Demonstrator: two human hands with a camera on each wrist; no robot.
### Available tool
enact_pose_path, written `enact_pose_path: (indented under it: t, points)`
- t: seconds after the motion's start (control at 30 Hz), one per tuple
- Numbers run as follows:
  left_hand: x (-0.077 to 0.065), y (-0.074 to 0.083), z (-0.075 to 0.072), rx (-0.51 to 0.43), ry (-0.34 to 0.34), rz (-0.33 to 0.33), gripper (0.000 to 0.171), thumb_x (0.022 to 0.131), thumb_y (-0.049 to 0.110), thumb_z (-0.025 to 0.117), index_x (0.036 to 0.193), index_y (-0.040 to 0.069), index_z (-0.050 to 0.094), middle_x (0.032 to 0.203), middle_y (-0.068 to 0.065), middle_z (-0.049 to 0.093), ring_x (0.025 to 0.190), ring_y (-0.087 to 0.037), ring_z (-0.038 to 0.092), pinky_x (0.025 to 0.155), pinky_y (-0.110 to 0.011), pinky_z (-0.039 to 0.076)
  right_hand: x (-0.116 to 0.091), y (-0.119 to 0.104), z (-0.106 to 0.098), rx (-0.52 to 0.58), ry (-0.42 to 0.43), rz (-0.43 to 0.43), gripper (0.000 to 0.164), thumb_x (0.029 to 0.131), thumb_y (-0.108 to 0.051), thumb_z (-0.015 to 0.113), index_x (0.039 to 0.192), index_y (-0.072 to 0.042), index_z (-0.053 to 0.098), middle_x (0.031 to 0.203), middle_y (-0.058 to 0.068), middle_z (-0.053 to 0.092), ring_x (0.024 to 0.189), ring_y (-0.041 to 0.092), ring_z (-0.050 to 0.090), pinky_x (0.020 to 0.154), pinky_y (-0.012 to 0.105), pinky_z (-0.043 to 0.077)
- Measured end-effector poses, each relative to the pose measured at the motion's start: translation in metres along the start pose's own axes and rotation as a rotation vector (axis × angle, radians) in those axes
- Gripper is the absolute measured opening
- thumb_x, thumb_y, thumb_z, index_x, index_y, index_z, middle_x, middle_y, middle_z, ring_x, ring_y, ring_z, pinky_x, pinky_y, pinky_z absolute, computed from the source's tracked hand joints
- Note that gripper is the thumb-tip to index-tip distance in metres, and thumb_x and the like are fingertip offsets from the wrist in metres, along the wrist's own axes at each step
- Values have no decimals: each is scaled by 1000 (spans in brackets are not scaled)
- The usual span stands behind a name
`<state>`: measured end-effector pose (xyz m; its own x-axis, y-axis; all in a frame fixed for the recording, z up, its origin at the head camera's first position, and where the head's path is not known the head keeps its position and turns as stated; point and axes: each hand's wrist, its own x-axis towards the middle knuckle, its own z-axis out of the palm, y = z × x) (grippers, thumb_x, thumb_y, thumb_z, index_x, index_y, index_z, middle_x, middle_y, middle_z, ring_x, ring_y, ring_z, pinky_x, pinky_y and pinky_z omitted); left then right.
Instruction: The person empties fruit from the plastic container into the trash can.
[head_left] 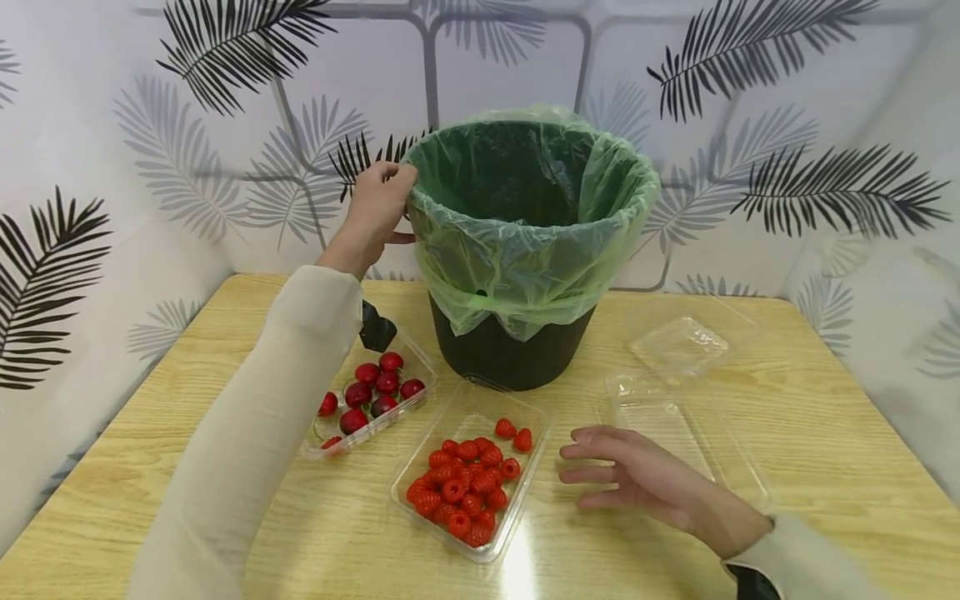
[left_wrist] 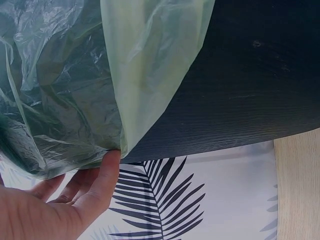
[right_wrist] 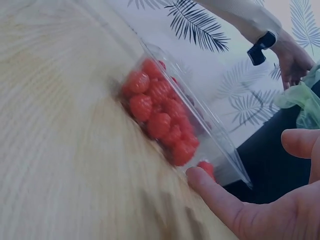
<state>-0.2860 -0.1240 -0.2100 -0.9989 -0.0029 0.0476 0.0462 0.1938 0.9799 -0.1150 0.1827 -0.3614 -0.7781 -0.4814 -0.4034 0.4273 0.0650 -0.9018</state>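
A black bin (head_left: 513, 358) stands at the back middle of the table, lined with a thin green plastic bag (head_left: 517, 267) folded down over its rim. My left hand (head_left: 371, 208) grips the bag-covered rim on its left side. In the left wrist view the thumb (left_wrist: 107, 172) presses on the liner at the rim, with other fingers beyond it. Red raspberries (head_left: 465, 483) lie in a clear plastic tray (head_left: 491, 552) in front of the bin. To the right of that tray hovers my right hand (head_left: 637, 483), fingers spread and holding nothing.
Left of the raspberries, a second clear tray (head_left: 420, 392) holds several round dark red fruits (head_left: 358, 394), partly behind my left sleeve (head_left: 255, 417). Two more clear plastic containers, one nearer (head_left: 667, 425) and one farther (head_left: 678, 343), lie at the right. Leaf-patterned walls (head_left: 360, 50) enclose the table.
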Motion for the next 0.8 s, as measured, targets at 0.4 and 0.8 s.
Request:
enact_pose_path:
  t: [0.4, 0.8]
  points:
    - [0, 0, 0, 1, 2, -1, 39, 99, 32, 37, 132, 12, 43, 90, 1, 39, 75, -12, 44, 89, -48, 54, 12, 11, 23, 41, -15, 21, 50, 96, -26, 52, 132, 3, 33, 122, 8, 58, 113, 26, 60, 89, 44, 54]
    - [0, 0, 0, -13, 2, 12, 35, 99, 30, 38, 127, 12, 45, 86, 0, 40, 74, -11, 44, 89, -49, 54, 26, 17, 37, -3, -16, 70, 50, 96, -33, 52, 126, 5, 37, 110, 15, 59, 93, 22, 68, 75, 40, 59]
